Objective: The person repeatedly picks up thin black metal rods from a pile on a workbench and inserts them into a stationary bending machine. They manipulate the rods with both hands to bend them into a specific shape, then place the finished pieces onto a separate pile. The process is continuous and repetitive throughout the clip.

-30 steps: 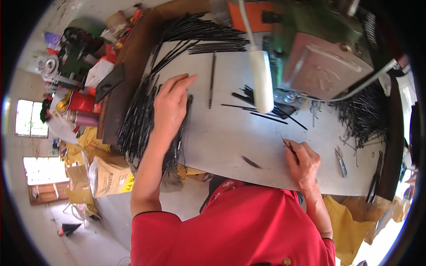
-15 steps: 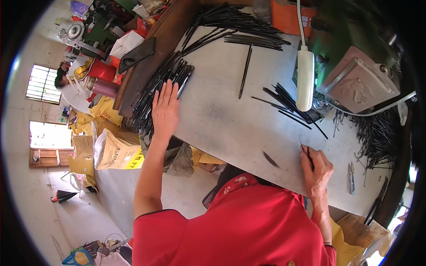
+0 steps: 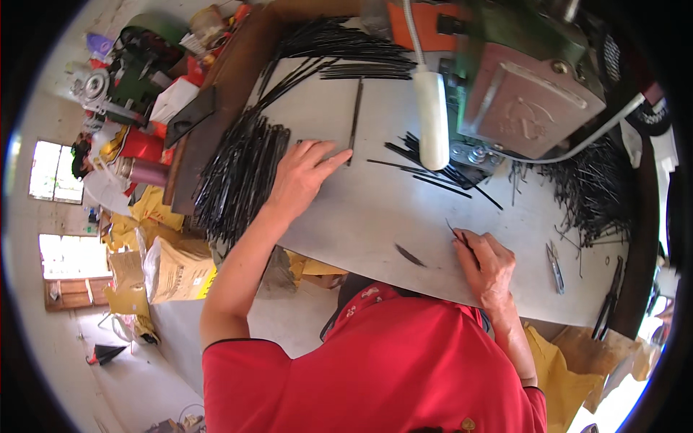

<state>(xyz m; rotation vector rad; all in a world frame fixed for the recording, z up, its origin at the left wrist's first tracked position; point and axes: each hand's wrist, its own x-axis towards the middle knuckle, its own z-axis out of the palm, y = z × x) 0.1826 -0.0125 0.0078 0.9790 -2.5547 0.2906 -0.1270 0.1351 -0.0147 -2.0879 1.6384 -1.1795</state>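
Observation:
My left hand point(image 3: 304, 177) reaches over the metal tabletop point(image 3: 325, 231), fingers stretched out. Its index fingertip meets or hovers over the lower end of a single black strip point(image 3: 356, 115); contact is hard to tell. Beside that hand lies a thick bundle of black strips point(image 3: 242, 177). Near the front edge my right hand point(image 3: 487, 265) rests closed around a thin, dark, pointed tool point(image 3: 452, 230), most of it hidden by the fingers. A small dark sliver point(image 3: 409, 254) lies left of this hand. Farther off is a small pile of black strips point(image 3: 426, 162).
A green machine with a pinkish cover point(image 3: 530, 105) and a white lamp point(image 3: 433, 123) stand at the far right. More black strips point(image 3: 346, 43) lie at the back. Thin black pieces point(image 3: 588, 195) heap at right, near small snips point(image 3: 554, 268) and a long black tool point(image 3: 610, 299). A wooden rim point(image 3: 191, 155) borders the left.
My left hand has left the bundle and moved right to the single strip. My right hand keeps its hold on the thin tool. The whole view has shifted somewhat.

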